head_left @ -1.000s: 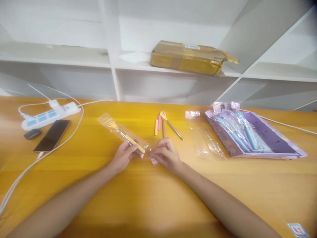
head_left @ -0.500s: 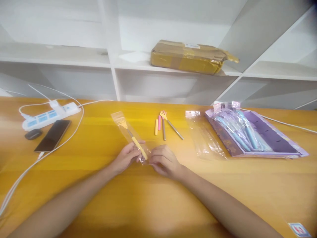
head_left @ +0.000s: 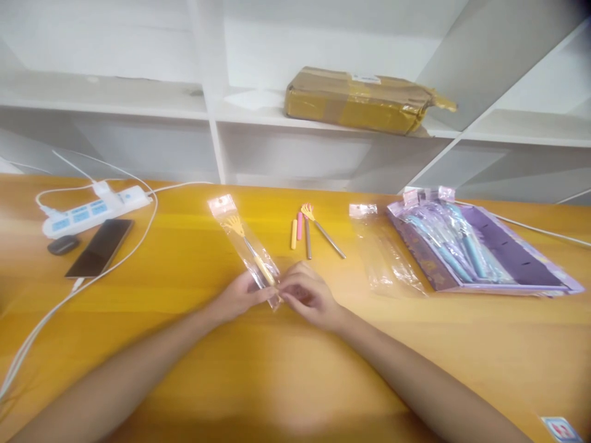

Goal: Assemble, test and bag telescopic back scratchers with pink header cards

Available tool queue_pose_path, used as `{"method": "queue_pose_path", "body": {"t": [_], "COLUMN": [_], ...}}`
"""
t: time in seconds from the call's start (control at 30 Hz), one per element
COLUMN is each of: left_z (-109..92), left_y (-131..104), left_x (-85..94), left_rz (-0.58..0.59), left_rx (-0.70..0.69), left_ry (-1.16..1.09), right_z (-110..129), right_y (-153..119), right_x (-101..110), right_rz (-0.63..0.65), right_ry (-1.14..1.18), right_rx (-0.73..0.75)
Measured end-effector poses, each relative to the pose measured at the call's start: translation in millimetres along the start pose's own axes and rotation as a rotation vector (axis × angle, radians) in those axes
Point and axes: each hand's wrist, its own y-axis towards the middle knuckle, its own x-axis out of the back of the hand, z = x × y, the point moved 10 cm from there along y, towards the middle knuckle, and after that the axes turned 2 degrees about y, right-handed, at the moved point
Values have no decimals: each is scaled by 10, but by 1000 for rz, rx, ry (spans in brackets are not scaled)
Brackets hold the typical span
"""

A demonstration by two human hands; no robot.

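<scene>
The left hand (head_left: 241, 298) grips a clear plastic sleeve (head_left: 257, 247) holding a yellow-handled back scratcher (head_left: 263, 267), slanting away just beyond both hands; the right hand (head_left: 310, 296) pinches the sleeve's near end (fingertips together). Beyond the right hand, a second back scratcher (head_left: 325, 234) lies on the table (head_left: 295, 381).

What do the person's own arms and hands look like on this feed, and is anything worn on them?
The left hand and right hand are ungloved. The left arm and right arm show no sleeve, watch, bracelet or cable within the frame. Blur and hidden fingers leave rings uncertain.
</scene>
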Motion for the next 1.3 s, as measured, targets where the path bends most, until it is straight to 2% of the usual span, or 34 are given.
{"method": "queue_pose_path", "body": {"t": [0.13, 0.27, 0.57, 0.87, 1.07, 1.2, 1.3], "left_z": [98, 208, 199, 187, 128, 79, 85], "left_y": [-19, -39, -14, -36, -39, -41, -45], "left_x": [-83, -59, -70, -10, -59, -106, -108], "left_rz": [50, 24, 46, 14, 64, 109, 115], "left_rx": [36, 78, 37, 50, 55, 54, 78], "left_ry": [-34, 78, 112, 138, 77, 5, -20], "right_z": [-135, -266, -511, -585, -622, -545, -508], "right_y": [-33, -89, -175, -195, -205, -187, -189], "right_x": [12, 3, -121, -141, -166, -196, -196], "right_rz": [-44, -74, -106, -115, -39, 92, 116], "right_ry": [36, 96, 461, 501, 481, 372, 333], "right_rx": [-65, -141, -387, -475, -516, -460, -422]}}
